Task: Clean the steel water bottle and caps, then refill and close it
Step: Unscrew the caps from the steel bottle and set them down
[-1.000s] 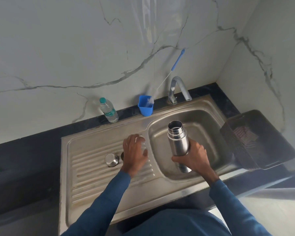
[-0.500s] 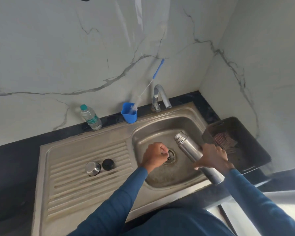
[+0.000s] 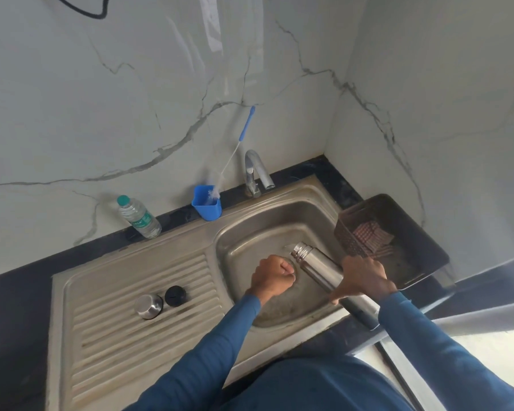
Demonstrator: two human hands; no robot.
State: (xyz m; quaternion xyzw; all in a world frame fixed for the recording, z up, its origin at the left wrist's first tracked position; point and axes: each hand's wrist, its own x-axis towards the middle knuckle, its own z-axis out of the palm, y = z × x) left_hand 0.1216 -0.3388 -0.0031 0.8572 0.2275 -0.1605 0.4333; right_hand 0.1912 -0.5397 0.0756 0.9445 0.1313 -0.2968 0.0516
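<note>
My right hand [image 3: 364,280] grips the steel water bottle [image 3: 318,266] around its middle. The bottle has no cap and is tipped over the sink basin [image 3: 250,232], its mouth pointing down and left; a little water seems to run from it. My left hand [image 3: 272,274] is curled into a fist just left of the bottle's mouth, above the drain, with nothing visible in it. The steel cap [image 3: 148,306] and the black inner cap [image 3: 175,295] sit side by side on the ribbed drainboard, left of the basin.
A faucet [image 3: 255,170] stands behind the basin. A blue cup [image 3: 207,204] holding a long bottle brush [image 3: 247,123] and a plastic water bottle [image 3: 138,218] stand along the back wall. A dark basket [image 3: 398,232] sits right of the sink.
My right hand tipped the bottle from upright to mouth-down over the basin. My left hand left the drainboard and moved into the basin as a fist.
</note>
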